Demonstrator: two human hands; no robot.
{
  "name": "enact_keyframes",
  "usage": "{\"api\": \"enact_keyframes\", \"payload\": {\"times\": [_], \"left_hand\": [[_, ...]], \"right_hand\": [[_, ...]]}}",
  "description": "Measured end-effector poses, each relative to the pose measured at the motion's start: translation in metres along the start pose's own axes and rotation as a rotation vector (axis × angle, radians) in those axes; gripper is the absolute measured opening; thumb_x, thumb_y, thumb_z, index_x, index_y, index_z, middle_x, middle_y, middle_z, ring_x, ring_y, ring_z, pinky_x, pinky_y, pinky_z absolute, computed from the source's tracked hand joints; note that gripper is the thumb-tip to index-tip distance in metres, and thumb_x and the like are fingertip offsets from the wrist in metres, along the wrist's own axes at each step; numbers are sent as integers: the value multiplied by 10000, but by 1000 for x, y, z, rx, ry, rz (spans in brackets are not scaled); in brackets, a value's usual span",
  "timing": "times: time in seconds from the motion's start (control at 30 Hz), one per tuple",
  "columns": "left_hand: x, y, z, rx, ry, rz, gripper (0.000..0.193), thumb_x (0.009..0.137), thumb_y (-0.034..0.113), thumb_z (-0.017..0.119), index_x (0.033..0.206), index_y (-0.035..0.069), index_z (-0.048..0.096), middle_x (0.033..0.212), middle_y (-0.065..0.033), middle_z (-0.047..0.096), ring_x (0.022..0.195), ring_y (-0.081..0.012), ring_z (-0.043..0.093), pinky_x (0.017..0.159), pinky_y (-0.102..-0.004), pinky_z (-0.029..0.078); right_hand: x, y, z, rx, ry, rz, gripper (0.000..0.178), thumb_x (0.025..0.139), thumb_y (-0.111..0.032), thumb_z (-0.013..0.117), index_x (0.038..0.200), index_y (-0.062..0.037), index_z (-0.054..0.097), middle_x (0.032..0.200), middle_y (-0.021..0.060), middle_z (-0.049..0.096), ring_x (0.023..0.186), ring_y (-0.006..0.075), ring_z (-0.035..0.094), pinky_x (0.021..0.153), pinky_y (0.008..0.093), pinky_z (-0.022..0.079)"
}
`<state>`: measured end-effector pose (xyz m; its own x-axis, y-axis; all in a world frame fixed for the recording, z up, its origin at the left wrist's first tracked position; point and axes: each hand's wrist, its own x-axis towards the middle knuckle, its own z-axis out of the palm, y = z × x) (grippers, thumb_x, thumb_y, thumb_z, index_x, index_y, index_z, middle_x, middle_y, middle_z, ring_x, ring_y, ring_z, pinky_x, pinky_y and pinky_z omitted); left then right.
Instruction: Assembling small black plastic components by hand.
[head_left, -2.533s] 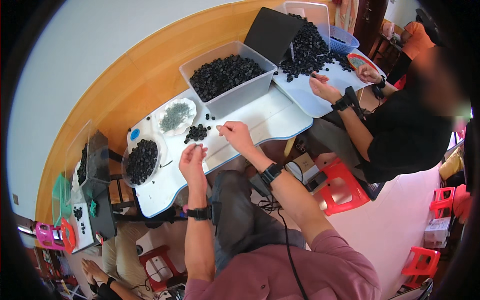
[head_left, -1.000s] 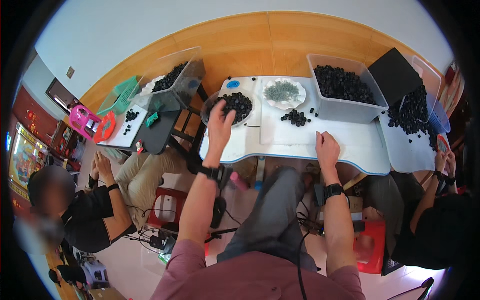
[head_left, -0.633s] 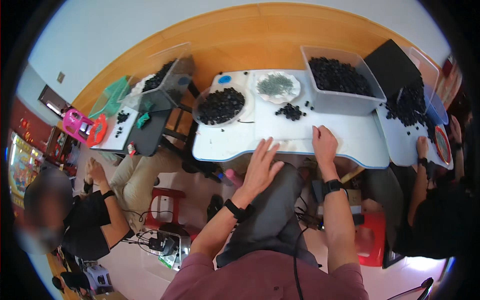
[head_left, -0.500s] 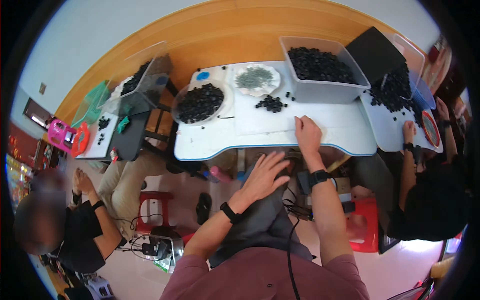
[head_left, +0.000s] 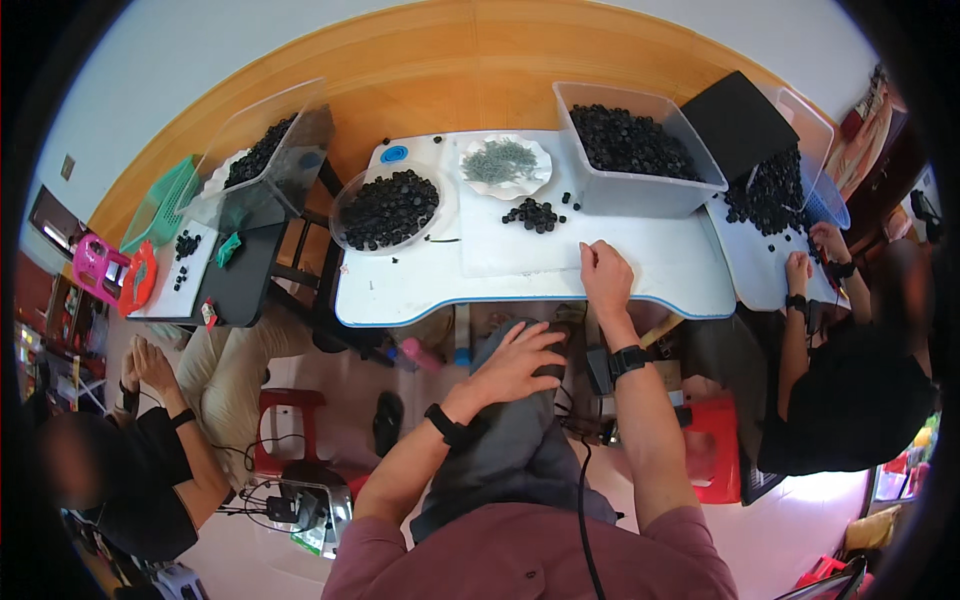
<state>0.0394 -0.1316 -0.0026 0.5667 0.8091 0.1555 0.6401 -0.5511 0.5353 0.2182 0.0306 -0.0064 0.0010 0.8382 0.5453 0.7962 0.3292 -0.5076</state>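
My left hand (head_left: 515, 367) lies on my grey-trousered knee (head_left: 500, 340), below the table edge, with its fingers stretched out and nothing in it. On the front part of the white table (head_left: 400, 285) rests my right hand (head_left: 606, 278), its fingers curled in; whatever they may hold is hidden. Past that hand is a small heap of black plastic pieces (head_left: 533, 215), with a few loose ones beside it. Behind the heap stands a white scalloped plate (head_left: 478, 188) bearing thin grey-green pieces (head_left: 500, 160).
A clear tub (head_left: 640, 200) of black pieces stands back right, and a round clear tray (head_left: 345, 235) of them at left. A black cord (head_left: 585, 500) hangs over my lap. Co-workers sit left (head_left: 150, 480) and right (head_left: 850, 400). A red stool (head_left: 290, 425) stands lower left.
My left hand has settled down onto my knee, its fingers less spread. My right hand stays curled on the table. The whole view has shifted slightly.
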Motion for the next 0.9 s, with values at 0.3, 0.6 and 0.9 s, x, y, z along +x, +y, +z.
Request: {"api": "enact_keyframes", "payload": {"times": [0.3, 0.6, 0.9], "left_hand": [[31, -83, -100, -21, 581, -337, 281, 913, 278, 701, 871, 2, 726, 835, -180, 700, 712, -325, 667, 644, -393, 511], [43, -141, -85, -159, 655, -405, 153, 893, 180, 693, 964, 50, 736, 847, -137, 645, 786, -301, 646, 727, -398, 503], [39, -149, -88, -187, 686, -442, 166, 880, 180, 698, 942, 32, 738, 854, -146, 675, 783, -303, 658, 721, -396, 511]], "right_hand": [[13, 1, -12, 78, -191, 100, 196, 869, -231, 705, 872, -38, 673, 774, 149, 693, 719, 349, 675, 650, 434, 513], [85, -12, 2, -17, -410, -34, 284, 812, -125, 703, 1088, -61, 691, 857, 146, 701, 823, 322, 684, 752, 417, 533], [83, -35, 16, -159, -573, 71, 295, 839, -174, 670, 1130, -131, 692, 1018, 133, 726, 1014, 335, 671, 887, 443, 527]]}}
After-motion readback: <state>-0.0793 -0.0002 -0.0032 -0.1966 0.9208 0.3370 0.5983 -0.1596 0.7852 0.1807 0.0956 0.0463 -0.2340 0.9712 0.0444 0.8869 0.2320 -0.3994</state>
